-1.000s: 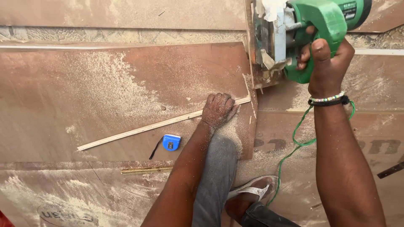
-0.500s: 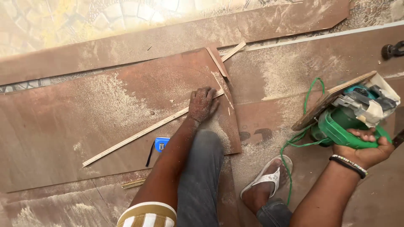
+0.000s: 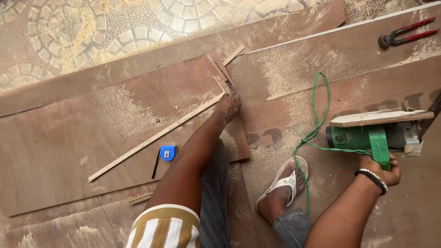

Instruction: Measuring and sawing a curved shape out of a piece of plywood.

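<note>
Your left hand (image 3: 228, 104) presses down, fingers bunched, on the near end of a thin wood strip (image 3: 156, 136) at the right edge of the brown plywood sheet (image 3: 92, 138); whether it pinches the strip or only pins it, you cannot tell. Your right hand (image 3: 382, 168) is wrapped around the handle of the green circular saw (image 3: 367, 135), which sits well right of the sheet, its base plate tipped up. Its green cord (image 3: 317, 124) loops between the saw and the sheet, past your sandalled foot (image 3: 284, 183). A blue tape measure (image 3: 168, 152) lies on the sheet just below the strip. Red-handled pincers (image 3: 404, 33) lie far up and right of the sheet. Sawdust covers the boards; patterned paving (image 3: 92, 27) shows beyond the sheet's far edge.
</note>
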